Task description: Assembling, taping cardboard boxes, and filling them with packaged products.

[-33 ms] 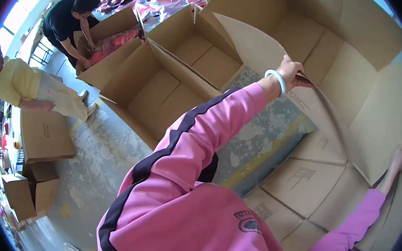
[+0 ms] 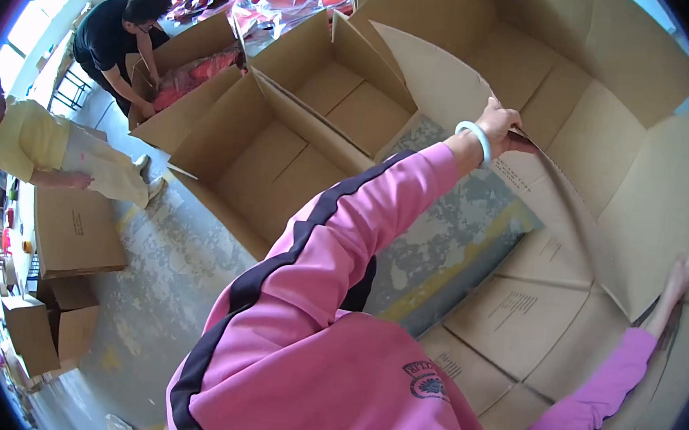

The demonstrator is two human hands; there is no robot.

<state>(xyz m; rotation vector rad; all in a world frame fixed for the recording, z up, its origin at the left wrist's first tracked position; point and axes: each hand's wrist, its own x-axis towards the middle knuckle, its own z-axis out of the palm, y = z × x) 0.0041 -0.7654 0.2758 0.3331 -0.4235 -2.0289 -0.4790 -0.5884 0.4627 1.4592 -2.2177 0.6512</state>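
While two other people are busy on the far left, the person in the pink top (image 2: 370,389) has both hands up at a big, open, brown cardboard box (image 2: 657,201). This box is at the upper right, and its inside looks bare where I can see it. The left hand (image 2: 501,130), with a pale round bangle (image 2: 479,132) at the wrist, is closed on the top edge of the near side wall (image 2: 446,85). The right hand (image 2: 681,273) is low by the box's right corner. It seems to touch the cardboard there, but I cannot tell how tight it holds, as its fingers are partly hidden. The two hands are well apart.

Brown cardboard with dark print (image 2: 516,312) is under the near wall. To the left, two more open brown boxes (image 2: 251,158) (image 2: 339,83) stand side by side on the patchy grey floor (image 2: 177,258). Farther off, a person in a black shirt (image 2: 102,38) reaches into a box with red, plastic-wrapped things (image 2: 192,79).

I think the step in hand is getting the big box into shape or place. The next move seems to call for a firm grip with both hands, so the bendy wall does not fold.
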